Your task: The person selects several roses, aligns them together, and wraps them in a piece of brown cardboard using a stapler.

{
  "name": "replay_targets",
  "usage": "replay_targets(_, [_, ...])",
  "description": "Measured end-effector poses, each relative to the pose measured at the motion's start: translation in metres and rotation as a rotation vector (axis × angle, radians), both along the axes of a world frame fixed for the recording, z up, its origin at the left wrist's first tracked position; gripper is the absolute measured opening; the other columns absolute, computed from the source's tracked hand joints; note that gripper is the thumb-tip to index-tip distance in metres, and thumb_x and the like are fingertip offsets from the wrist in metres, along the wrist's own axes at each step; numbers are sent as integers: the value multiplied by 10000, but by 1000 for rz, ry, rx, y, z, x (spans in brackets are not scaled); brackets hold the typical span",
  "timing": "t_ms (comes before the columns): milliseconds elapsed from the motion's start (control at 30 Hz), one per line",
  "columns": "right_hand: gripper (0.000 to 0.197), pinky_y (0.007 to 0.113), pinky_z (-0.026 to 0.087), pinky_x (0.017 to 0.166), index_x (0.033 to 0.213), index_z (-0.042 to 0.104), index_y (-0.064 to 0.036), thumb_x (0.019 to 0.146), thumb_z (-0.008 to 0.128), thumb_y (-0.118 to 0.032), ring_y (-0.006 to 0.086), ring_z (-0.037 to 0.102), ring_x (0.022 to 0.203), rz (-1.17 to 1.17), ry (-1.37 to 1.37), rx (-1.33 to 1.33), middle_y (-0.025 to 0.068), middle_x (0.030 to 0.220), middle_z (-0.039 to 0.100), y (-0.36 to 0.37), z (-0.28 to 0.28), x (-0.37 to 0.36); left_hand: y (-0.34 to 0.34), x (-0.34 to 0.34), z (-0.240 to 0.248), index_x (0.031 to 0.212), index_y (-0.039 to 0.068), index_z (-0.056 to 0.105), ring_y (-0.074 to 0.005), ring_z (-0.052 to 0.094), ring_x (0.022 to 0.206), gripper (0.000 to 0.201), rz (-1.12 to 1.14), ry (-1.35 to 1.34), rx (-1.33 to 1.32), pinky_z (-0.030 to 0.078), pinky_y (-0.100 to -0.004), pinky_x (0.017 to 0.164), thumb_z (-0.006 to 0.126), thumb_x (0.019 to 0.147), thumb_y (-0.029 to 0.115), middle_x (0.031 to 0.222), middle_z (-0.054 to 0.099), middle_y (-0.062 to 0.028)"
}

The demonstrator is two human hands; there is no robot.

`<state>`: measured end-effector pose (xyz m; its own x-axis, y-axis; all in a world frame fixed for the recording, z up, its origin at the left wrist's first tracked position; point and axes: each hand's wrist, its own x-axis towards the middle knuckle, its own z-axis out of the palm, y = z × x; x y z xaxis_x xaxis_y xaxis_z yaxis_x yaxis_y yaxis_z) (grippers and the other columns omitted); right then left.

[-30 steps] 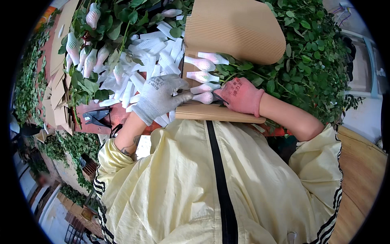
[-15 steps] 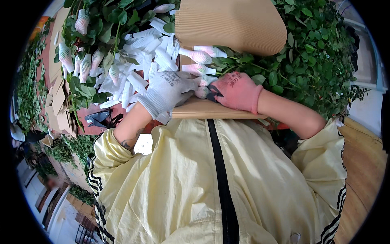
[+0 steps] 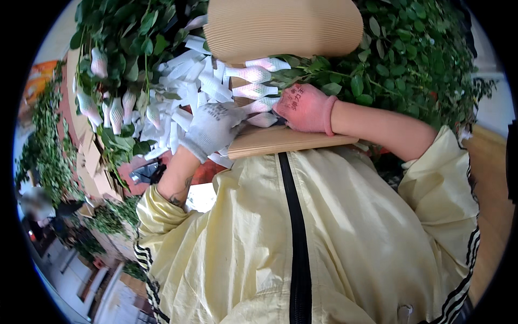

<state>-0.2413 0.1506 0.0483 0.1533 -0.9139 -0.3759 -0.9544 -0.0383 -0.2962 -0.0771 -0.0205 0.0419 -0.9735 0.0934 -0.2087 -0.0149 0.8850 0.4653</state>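
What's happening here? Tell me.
Someone in a pale yellow jacket is handling netted flower buds lined up on corrugated cardboard. The grey-gloved left hand is at the white ends of the nearest ones, and the pink-gloved right hand at their stem side; what the fingers grip is hidden. Loose white sleeves lie piled beyond the left hand, leafy stems beyond the right.

Five rosebuds (image 3: 255, 90), pale pink tinged with green, are sheathed in white mesh sleeves (image 3: 251, 74) and laid sideways in a close stack running from 12 to 6 o'clock. Leafy stems (image 3: 318, 65) are extended toward 3 o'clock. Brown corrugated cardboard (image 3: 286, 27) is raised at the buds' 12 o'clock; flat cardboard (image 3: 291, 142) is seen at their 6 o'clock.
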Motion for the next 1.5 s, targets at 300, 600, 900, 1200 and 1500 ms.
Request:
replay_targets(300, [113, 397, 483, 601, 757, 541, -36, 727, 542, -145, 293, 614, 680, 78, 29, -68, 131, 696, 604, 4, 1, 1, -18, -4, 59, 1000, 150, 646, -286, 614, 805, 227, 62, -5, 51, 477, -394, 714, 552, 804, 214, 913, 633, -78])
replay_targets(600, [203, 354, 457, 539, 918, 564, -40, 809, 514, -204, 245, 592, 612, -27, 180, -105, 89, 726, 592, 9, 48, 0, 5, -19, 15, 1109, 177, 633, -307, 621, 736, 269, -126, -227, 293, 491, -363, 711, 551, 866, 260, 860, 648, -147])
replay_targets(900, [196, 368, 462, 518, 942, 536, -11, 818, 452, -138, 238, 608, 652, 3, 230, 39, 71, 690, 583, -3, 12, -1, 5, -17, 9, 1113, 141, 627, -292, 625, 763, 284, -107, -174, 340, 489, -350, 713, 554, 864, 257, 910, 659, -117])
replay_targets(1200, [164, 359, 459, 534, 900, 498, -21, 766, 492, -116, 246, 605, 682, 18, 160, -171, 87, 719, 573, 3, 0, -4, 5, -5, -21, 1012, 162, 620, -247, 626, 731, 242, 40, 202, -142, 479, -381, 625, 563, 814, 288, 861, 628, -50])
replay_targets(1500, [280, 388, 471, 590, 1037, 524, -10, 782, 466, -107, 261, 608, 680, -6, 87, -249, 100, 707, 587, 14, -24, -6, -16, -1, -12, 938, 87, 634, -302, 601, 744, 214, -32, 182, -169, 474, -399, 647, 606, 793, 241, 856, 634, -108])
